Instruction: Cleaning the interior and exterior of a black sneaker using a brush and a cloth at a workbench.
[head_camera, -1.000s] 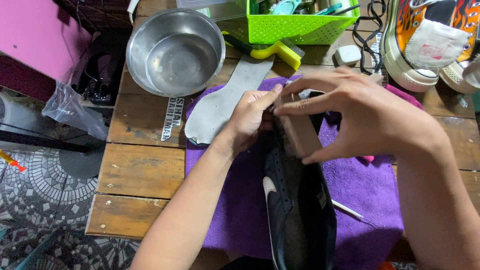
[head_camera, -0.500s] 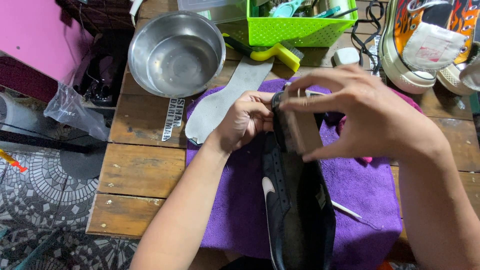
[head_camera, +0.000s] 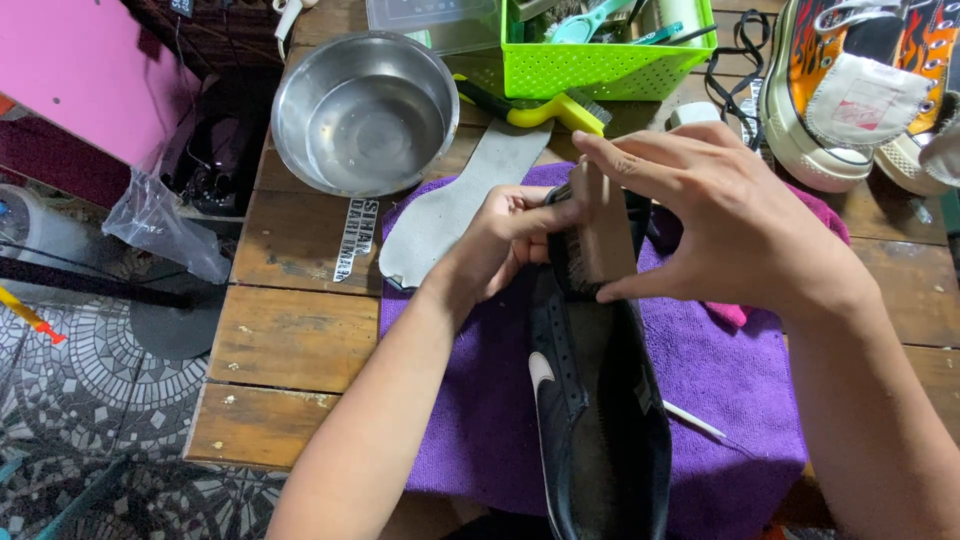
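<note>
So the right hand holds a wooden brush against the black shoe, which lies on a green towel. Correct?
Not quite. The head view shows the towel is purple, not green. The rest holds: the right hand holds the wooden brush against the black shoe.

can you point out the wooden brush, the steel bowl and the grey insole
wooden brush (head_camera: 606, 235), head view, on the flat wooden back between the fingers.
steel bowl (head_camera: 366, 118), head view, on the inside bottom.
grey insole (head_camera: 450, 215), head view, on the wide forefoot part lying on the purple towel.
</note>
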